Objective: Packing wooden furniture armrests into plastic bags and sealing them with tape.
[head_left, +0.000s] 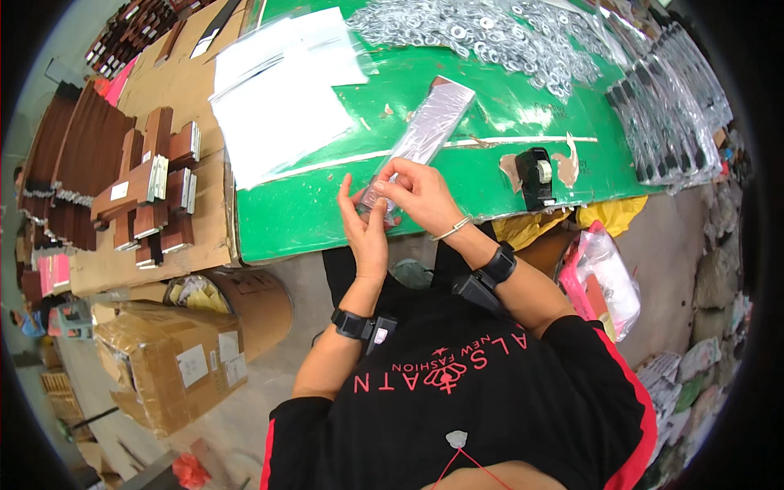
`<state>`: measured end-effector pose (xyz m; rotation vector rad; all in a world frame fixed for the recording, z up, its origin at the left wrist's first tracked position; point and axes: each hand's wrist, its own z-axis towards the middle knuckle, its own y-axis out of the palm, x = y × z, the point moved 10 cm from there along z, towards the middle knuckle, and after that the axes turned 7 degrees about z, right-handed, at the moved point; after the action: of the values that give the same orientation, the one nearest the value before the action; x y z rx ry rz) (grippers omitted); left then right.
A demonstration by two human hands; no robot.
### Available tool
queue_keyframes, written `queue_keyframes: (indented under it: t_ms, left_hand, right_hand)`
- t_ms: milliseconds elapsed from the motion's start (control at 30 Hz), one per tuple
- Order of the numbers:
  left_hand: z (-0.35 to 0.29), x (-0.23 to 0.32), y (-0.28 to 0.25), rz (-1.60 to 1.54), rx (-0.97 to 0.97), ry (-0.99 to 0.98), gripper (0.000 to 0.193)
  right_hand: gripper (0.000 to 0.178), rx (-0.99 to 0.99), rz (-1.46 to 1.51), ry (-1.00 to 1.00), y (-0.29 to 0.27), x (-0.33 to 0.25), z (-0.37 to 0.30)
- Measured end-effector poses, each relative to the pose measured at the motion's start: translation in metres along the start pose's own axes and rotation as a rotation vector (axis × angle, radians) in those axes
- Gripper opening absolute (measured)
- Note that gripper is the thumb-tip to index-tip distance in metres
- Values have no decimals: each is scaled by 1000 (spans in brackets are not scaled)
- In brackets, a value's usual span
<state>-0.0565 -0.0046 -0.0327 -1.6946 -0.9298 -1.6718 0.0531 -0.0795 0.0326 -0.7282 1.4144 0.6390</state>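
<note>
A long, flat, greyish package [433,122] in shiny clear plastic wrap lies slantwise on the green tabletop, with a brown edge showing at its far end. Its near end is at my hands, by the table's front edge. My right hand [425,196] closes its thumb and fingers on the wrap at that near end. From the left, my left hand [367,238] holds the same end between thumb and fingers, its index finger pointing up beside it. The fingers partly hide what the plastic end looks like.
White sheets [282,122] lie left on the green table [302,220]. A black tape dispenser [536,178] stands right. Metal rings [490,37] are heaped at the back, near bagged packages [665,122]. Brown boxes [147,184] are stacked left; a carton [167,359] is below.
</note>
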Motion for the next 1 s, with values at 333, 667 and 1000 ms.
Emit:
queue_keyframes:
  t_ms: [333, 667, 1000]
  left_hand:
    - [-2, 5, -3, 231, 58, 154, 74]
    - [-6, -6, 0, 193, 40, 113, 42]
    - [-5, 1, 6, 183, 20, 132, 42]
  right_hand:
    - [21, 35, -569, 92, 8, 15, 22]
    - [30, -37, -659, 167, 2, 17, 22]
    - [32, -134, 36, 321, -25, 74, -9]
